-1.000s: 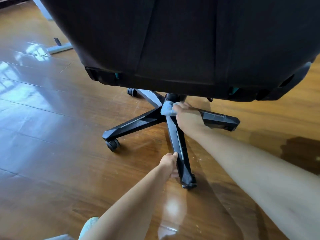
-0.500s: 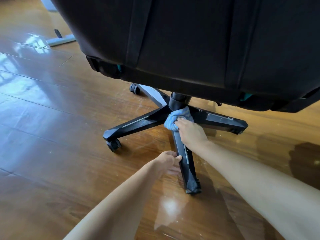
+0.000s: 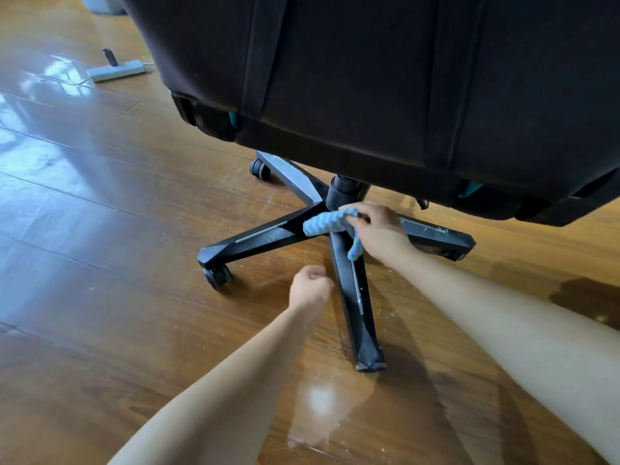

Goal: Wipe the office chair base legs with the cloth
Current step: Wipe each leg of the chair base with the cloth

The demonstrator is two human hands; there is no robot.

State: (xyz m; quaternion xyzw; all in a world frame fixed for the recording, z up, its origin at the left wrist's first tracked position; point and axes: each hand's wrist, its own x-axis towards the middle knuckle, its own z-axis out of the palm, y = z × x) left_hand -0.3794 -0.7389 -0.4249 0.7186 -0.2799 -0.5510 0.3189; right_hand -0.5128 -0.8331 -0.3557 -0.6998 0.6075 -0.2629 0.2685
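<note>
On glossy brown wooden floor point(image 3: 100, 236): black star-shaped office chair base point(image 3: 261, 236). With right hand point(image 3: 379, 229) gripping bunched blue-and-white striped cloth point(image 3: 323, 224) at hub, left hand point(image 3: 310, 288) clenched empty just beside near leg point(image 3: 359, 313), flatten cloth, wrap over leg, draw outward to tip.

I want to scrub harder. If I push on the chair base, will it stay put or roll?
It probably rolls easily: the chair base stands on casters, and the wooden floor looks glossy. Only the cloth in the right hand touches it. The left hand is off the near leg, so nothing braces it. The big seat may add steadying weight.
</note>
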